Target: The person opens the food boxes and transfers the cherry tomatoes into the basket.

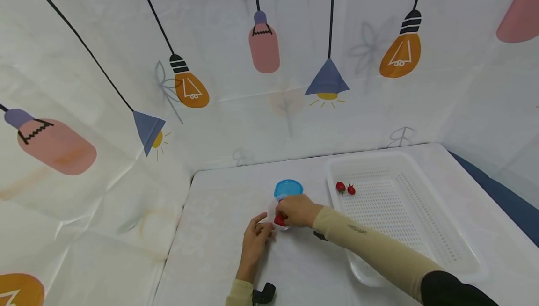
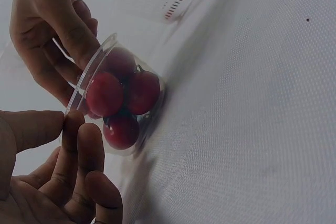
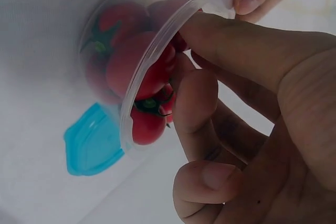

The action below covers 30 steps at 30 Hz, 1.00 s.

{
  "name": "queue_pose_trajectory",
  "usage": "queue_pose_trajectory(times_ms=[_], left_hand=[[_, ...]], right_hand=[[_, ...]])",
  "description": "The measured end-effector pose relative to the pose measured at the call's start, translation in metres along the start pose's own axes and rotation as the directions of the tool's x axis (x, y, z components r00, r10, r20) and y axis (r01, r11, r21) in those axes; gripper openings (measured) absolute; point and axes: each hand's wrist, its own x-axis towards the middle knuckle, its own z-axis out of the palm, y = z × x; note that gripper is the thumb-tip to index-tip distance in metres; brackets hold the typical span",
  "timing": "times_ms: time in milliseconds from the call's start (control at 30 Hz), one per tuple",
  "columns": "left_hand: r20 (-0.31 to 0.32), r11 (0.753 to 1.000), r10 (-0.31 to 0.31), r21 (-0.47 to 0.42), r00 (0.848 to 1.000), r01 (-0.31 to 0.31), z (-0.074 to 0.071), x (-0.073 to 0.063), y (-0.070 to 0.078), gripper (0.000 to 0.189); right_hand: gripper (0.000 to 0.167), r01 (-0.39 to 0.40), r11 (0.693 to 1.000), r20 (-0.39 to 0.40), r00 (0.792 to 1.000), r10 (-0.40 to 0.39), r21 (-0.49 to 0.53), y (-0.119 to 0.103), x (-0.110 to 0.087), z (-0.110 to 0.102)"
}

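Note:
A clear round plastic tub (image 2: 152,111) filled with several red cherry tomatoes (image 3: 137,61), some with green stems, stands on the white table. My left hand (image 1: 254,240) pinches the tub's rim between thumb and forefinger, its other fingers loosely bent beside the wall. From the opposite side, my right hand (image 1: 298,210) reaches over the rim into the tub. In the right wrist view its thumb and forefinger close on a cherry tomato at the top of the pile, partly hidden by the fingers. Its other fingers curl outside the rim.
A blue lid (image 1: 288,187) lies on the table just behind the tub. To the right is a white perforated basket (image 1: 383,203) with two cherry tomatoes (image 1: 346,188) at its far left; my right forearm passes over its near left side. A patterned white sheet (image 1: 294,123) hangs behind the table.

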Motion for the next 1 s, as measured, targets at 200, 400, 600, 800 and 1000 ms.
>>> queue_pose_trajectory(times_ms=[200,400,600,800,1000], left_hand=[[-0.005,1.000,-0.015,0.004,1.000,0.015,0.001,0.007,-0.012,0.041],[-0.036,1.000,-0.003,0.005,0.999,0.003,0.002,0.017,-0.035,0.042],[-0.041,1.000,0.017,0.008,0.999,-0.017,0.000,0.018,-0.039,0.041],[-0.014,1.000,-0.005,-0.001,1.000,0.005,0.000,0.003,-0.005,0.040],[-0.004,1.000,-0.015,-0.004,1.000,0.015,-0.001,0.000,0.000,0.040]], right_hand=[[0.014,-0.012,1.000,0.036,0.999,0.013,-0.025,0.001,0.004,0.002],[0.014,-0.024,0.999,0.059,0.998,0.026,-0.034,0.002,0.008,0.003],[0.013,-0.031,0.998,0.067,0.997,0.035,-0.052,0.001,0.010,0.003],[0.013,-0.046,0.997,0.090,0.995,0.051,-0.056,-0.003,0.011,0.000],[0.012,-0.024,0.999,0.089,0.996,0.028,-0.048,-0.003,0.010,-0.001]])
